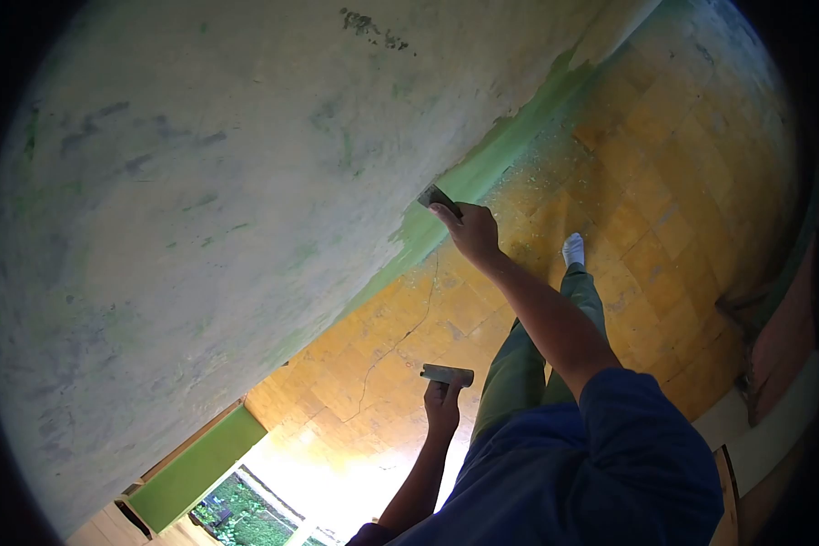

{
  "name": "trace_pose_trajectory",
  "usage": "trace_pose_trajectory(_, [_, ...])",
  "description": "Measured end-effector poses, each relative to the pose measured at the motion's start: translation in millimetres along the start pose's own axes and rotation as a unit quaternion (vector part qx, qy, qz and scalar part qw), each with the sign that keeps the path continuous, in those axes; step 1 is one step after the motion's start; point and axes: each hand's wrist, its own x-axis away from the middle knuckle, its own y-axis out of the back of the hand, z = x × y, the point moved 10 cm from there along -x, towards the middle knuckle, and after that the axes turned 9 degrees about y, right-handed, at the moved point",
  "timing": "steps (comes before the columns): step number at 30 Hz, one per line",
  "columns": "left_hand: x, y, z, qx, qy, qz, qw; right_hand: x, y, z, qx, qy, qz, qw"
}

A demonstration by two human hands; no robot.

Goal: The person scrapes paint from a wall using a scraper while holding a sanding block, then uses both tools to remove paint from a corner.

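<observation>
My right hand (473,235) is closed around a putty knife (439,201), whose flat blade meets the wall at the upper border of its green strip (469,189). Above that strip the wall (218,209) is coated whitish grey, with dark smudges and green specks showing through. Lower down, my left hand (442,407) grips a second flat scraper (448,375), held out over the floor and apart from the wall. Its handle is partly hidden by my fingers.
Yellow floor tiles (646,209) with a long crack and pale crumbs run along the wall. My sock-covered foot (573,249) stands on them. A green panel (196,466) and a bright opening onto plants (246,510) lie at the lower left. Dark furniture-like shapes (778,337) are at right.
</observation>
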Motion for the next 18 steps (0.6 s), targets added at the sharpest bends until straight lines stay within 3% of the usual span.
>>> trace_pose_trajectory(5, [0, 5, 7, 0.030, 0.002, -0.006, 1.000, 22, 0, -35, 0.036, 0.036, -0.023, 0.998])
trace_pose_trajectory(7, [1, 8, 3, 0.028, -0.005, -0.013, 1.000, 32, -4, -60, 0.032, -0.015, 0.000, 0.999])
trace_pose_trajectory(11, [-9, 7, 10, 0.022, -0.003, -0.003, 1.000, -4, -18, -14, 0.015, -0.002, -0.031, 0.999])
trace_pose_trajectory(12, [-11, 6, 10, 0.015, -0.001, -0.006, 1.000, -5, -22, -18, 0.026, -0.026, 0.028, 0.999])
trace_pose_trajectory(18, [-9, 5, 6, 0.037, -0.009, -0.011, 0.999, 19, -10, -36, 0.063, 0.030, 0.015, 0.997])
